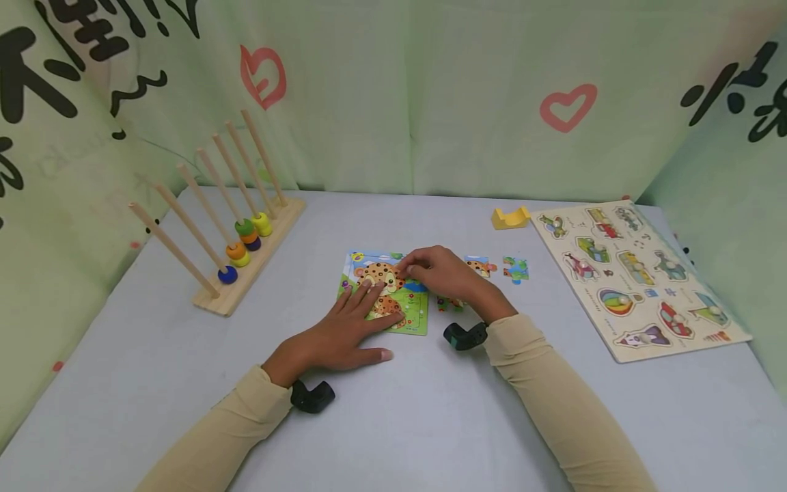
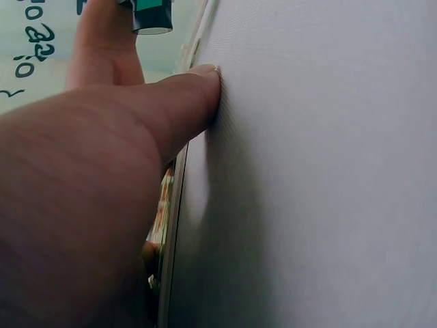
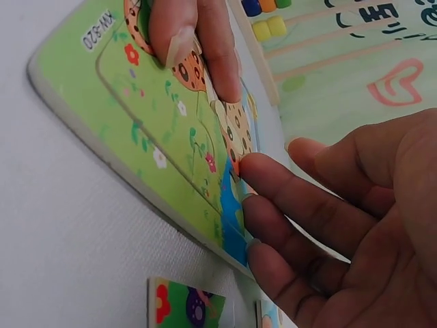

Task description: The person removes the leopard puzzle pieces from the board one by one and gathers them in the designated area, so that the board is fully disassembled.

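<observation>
A jigsaw puzzle board (image 1: 417,316) with a spotted leopard on a green and blue scene lies on the table. My left hand (image 1: 352,333) rests on its left part with the fingers spread. The left thumb (image 2: 194,92) touches the white table beside the board. At the board's right side is my right hand (image 1: 447,275). Seen from the right wrist, the fingertips (image 3: 256,167) touch the puzzle near its blue patch, and the thumb stays apart from them. Loose jigsaw pieces lie close to the right hand: a leopard-face piece (image 1: 478,266), a green-blue piece (image 1: 516,269) and a green piece (image 1: 451,303).
A wooden peg rack (image 1: 247,273) with coloured rings stands at the left. To the right lies a large picture board (image 1: 639,280) with several shaped pieces. A yellow curved block (image 1: 510,219) sits near the back edge, before a printed curtain (image 1: 430,102).
</observation>
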The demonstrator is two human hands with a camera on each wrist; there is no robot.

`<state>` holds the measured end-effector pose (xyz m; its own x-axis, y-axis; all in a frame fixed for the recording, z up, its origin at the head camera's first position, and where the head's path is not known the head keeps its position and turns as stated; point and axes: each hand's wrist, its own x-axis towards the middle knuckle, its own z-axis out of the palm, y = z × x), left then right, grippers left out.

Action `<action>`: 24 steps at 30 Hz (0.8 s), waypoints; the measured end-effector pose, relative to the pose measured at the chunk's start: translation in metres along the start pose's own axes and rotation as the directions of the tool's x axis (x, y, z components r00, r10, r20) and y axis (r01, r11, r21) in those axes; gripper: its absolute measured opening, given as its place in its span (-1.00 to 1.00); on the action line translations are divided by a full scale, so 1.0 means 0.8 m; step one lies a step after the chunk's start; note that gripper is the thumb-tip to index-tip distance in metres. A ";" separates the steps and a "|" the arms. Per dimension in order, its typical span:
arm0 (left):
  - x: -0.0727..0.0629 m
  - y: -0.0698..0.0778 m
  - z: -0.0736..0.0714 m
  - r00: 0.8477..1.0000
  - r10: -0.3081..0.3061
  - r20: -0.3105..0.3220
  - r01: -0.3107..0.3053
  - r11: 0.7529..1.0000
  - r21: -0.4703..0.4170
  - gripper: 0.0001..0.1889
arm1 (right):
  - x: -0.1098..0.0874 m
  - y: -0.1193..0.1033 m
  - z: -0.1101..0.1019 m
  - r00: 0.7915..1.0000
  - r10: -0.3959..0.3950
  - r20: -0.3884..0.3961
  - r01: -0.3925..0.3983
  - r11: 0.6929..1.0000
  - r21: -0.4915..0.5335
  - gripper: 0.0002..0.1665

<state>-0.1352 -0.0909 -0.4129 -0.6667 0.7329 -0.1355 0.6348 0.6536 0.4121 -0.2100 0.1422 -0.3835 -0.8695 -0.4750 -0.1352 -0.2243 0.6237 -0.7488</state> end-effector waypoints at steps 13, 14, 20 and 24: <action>-0.001 0.000 -0.001 1.000 -0.011 0.007 0.011 1.000 -0.007 -0.34 | 0.005 -0.002 -0.002 0.999 0.015 0.040 -0.019 0.995 0.101 -0.70; -0.001 0.000 -0.001 1.000 -0.011 0.007 0.011 1.000 -0.006 -0.34 | 0.005 -0.001 -0.002 0.999 0.014 0.042 -0.018 0.994 0.104 -0.70; -0.001 0.001 -0.002 1.000 0.009 0.001 -0.009 1.000 -0.014 -0.35 | 0.005 -0.001 -0.001 0.999 0.030 0.027 -0.033 0.996 0.087 -0.72; 0.000 0.001 -0.002 1.000 0.010 0.003 -0.010 1.000 -0.013 -0.35 | 0.004 -0.002 -0.002 0.999 0.024 0.025 -0.026 0.995 0.097 -0.73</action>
<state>-0.1351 -0.0909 -0.4108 -0.6593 0.7398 -0.1343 0.6361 0.6441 0.4248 -0.2134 0.1405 -0.3818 -0.8632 -0.4756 -0.1692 -0.1579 0.5728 -0.8044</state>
